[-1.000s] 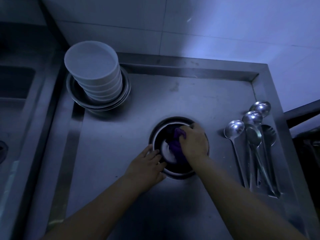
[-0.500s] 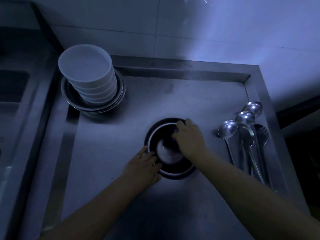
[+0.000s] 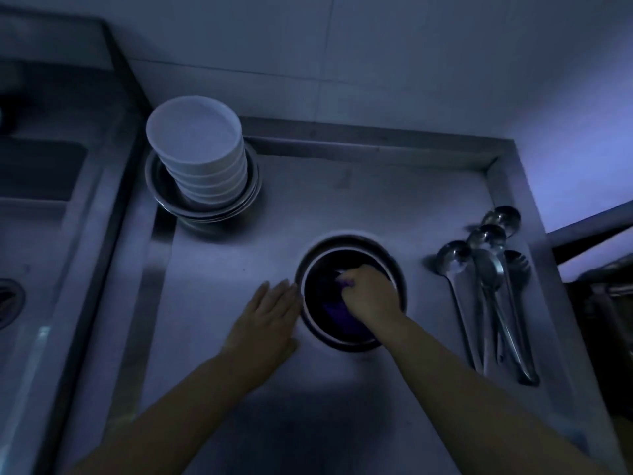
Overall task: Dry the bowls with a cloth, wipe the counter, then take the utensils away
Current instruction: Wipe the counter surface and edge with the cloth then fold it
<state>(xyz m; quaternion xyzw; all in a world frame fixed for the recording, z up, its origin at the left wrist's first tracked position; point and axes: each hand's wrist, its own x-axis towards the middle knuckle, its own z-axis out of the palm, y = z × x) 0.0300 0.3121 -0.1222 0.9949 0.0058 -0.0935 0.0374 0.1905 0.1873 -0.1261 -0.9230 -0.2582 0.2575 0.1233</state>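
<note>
A metal bowl [image 3: 400, 269] stands in the middle of the steel counter [image 3: 274, 423]. Inside it my right hand [image 3: 371, 296] grips a purple cloth [image 3: 334, 310] and presses it against the bowl's inner wall. My left hand [image 3: 269, 318] lies flat with straight fingers on the counter, its fingertips against the bowl's left rim. A stack of white bowls [image 3: 202, 156] sits in nested metal bowls [image 3: 164, 197] at the back left. Several steel spoons and ladles [image 3: 486, 289] lie side by side at the right.
A raised steel rim [image 3: 376, 140] borders the counter at the back and right, under a tiled wall. A sink basin [image 3: 30, 234] with a drain lies to the left. A dark gap drops off beyond the right edge.
My right hand moved the cloth lower and rightward inside the bowl. My left hand slid off the rim and now lies flatter beside it. The camera view shifted.
</note>
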